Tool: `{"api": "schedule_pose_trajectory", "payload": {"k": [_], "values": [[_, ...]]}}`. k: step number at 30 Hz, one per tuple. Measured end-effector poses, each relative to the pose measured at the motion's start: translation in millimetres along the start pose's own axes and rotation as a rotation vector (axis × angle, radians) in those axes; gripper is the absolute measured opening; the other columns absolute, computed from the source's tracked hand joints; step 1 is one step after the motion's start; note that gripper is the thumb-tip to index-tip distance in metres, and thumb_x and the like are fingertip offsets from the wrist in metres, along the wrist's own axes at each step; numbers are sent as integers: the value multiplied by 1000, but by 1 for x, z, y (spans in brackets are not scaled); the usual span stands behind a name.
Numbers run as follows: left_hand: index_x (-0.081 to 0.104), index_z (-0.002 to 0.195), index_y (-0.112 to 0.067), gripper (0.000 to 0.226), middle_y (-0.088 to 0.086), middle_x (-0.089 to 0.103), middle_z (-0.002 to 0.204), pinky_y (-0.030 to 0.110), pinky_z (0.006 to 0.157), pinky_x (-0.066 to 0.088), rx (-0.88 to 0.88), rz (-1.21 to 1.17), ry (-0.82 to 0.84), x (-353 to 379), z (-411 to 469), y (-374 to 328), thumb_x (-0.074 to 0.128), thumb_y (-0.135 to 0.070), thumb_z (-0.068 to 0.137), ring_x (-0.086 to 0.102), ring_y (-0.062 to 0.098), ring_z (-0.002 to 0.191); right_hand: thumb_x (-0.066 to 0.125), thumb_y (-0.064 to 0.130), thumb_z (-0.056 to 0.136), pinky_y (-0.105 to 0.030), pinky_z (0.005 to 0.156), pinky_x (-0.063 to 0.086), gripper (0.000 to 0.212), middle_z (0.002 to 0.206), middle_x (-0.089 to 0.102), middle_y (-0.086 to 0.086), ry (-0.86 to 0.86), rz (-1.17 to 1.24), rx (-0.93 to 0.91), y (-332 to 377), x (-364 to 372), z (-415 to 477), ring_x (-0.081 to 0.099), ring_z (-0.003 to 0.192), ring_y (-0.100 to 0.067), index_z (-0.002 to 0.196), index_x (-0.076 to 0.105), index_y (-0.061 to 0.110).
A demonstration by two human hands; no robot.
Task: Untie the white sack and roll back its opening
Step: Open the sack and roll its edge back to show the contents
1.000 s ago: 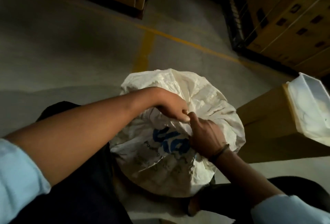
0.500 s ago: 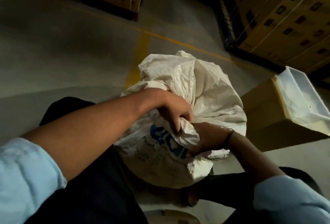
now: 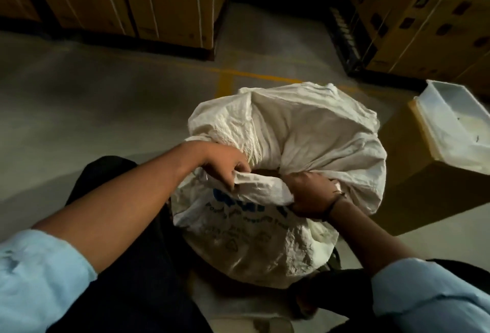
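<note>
The white sack [image 3: 305, 131] stands on the grey floor [image 3: 92, 109] between your legs. Its mouth is loose, a dark gap shows just behind the near rim, and its blue print [image 3: 238, 204] faces you below that rim. Your left hand [image 3: 225, 170] grips the rim's left end with fingers curled over the fabric, and your right hand [image 3: 310, 194] is clenched round its right end, so a crumpled fold [image 3: 262, 189] stretches between them. Just right of the sack sits a cardboard box [image 3: 413, 194] with a white tray [image 3: 450, 120] on top, and strapped cartons [image 3: 164, 1] stand beyond a yellow floor line [image 3: 225, 83].
</note>
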State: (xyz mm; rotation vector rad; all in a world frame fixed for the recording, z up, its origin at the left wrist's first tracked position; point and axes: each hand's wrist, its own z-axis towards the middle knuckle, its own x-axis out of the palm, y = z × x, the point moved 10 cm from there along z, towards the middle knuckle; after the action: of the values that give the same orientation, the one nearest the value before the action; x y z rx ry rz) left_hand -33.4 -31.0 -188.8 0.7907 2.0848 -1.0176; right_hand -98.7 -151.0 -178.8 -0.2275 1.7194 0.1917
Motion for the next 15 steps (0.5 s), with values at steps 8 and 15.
{"api": "schedule_pose_trajectory", "payload": {"k": [8,15], "values": [[46,123,-20,71,-2,61,99,34,77,52,-117,5,-164,3,32,-49,83,-45,68,63,21,92,46,21,99,-44,75,50,34,107,66,-13,-672,-210,-211,34,-19,-28,62,86,-32,123,63,3],[56,100,-18,17,5,62,94,37,73,56,-194,243,-153,17,40,-37,61,-21,83,62,25,81,64,45,76,-41,92,39,64,122,61,0,-118,41,-33,4,19,8,56,110,-25,133,44,24]]}}
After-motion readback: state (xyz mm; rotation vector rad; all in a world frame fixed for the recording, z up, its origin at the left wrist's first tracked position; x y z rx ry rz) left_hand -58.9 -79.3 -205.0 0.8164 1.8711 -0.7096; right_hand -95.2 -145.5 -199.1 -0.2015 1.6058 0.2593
